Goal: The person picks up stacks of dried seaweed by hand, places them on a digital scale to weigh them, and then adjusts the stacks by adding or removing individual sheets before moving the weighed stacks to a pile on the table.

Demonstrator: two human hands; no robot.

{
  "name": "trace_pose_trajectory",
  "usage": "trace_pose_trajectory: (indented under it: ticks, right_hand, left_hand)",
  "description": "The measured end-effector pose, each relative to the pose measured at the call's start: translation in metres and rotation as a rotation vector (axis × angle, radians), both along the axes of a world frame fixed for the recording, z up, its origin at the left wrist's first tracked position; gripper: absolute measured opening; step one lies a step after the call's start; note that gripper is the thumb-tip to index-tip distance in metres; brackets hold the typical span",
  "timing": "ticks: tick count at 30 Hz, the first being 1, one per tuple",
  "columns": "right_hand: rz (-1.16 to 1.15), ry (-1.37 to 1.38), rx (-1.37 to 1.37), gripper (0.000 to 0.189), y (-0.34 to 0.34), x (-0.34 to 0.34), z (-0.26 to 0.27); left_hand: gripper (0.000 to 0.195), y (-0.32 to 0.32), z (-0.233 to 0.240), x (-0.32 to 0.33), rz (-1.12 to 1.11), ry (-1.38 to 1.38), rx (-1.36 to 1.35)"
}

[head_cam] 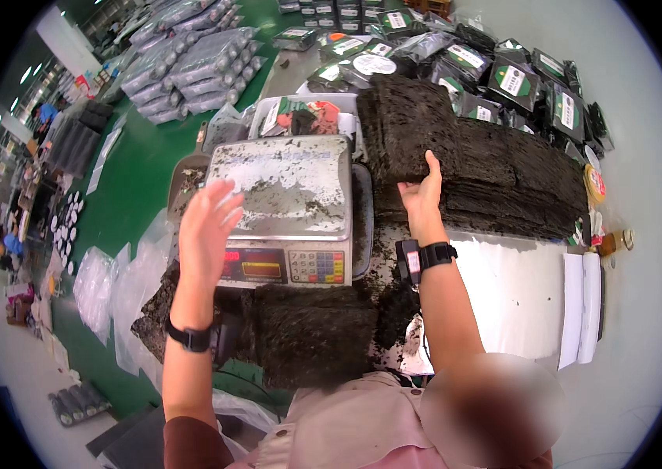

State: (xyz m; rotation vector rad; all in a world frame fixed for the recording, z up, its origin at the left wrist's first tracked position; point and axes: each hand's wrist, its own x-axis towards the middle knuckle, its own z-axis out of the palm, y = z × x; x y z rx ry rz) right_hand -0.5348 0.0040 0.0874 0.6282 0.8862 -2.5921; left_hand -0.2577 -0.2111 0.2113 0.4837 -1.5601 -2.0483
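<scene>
My right hand (423,190) grips the near edge of a stack of dark dried seaweed sheets (410,126), thumb on top and fingers underneath. My left hand (207,220) is raised at the left edge of a digital weighing scale (284,187), its fingers apart and holding nothing. Dark crumbs are scattered over the scale's metal plate. More seaweed sheets (316,334) lie in front of the scale, close to my body. To the right of the gripped stack, further seaweed stacks (518,176) stand side by side.
Packed seaweed bags (509,79) are heaped at the back right. Behind the scale stands a white plastic bin (257,120), with a dustpan (181,176) at its left. A jar (595,183) and a paper roll (587,308) lie at the right. Wrapped bundles (207,64) are piled beyond, at the left.
</scene>
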Motion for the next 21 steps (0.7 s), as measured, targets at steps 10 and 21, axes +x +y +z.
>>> trace_pose_trajectory:
  ticks: [10, 21]
  right_hand:
    - [-0.178, -0.224, 0.414, 0.085, -0.031, 0.001, -0.023]
    - [0.205, 0.327, 0.375, 0.041, 0.042, 0.120, -0.009]
  left_hand:
    - [0.041, 0.052, -0.040, 0.133, 0.053, -0.184, -0.010]
    - [0.039, 0.070, -0.094, 0.181, 0.052, -0.638, -0.349]
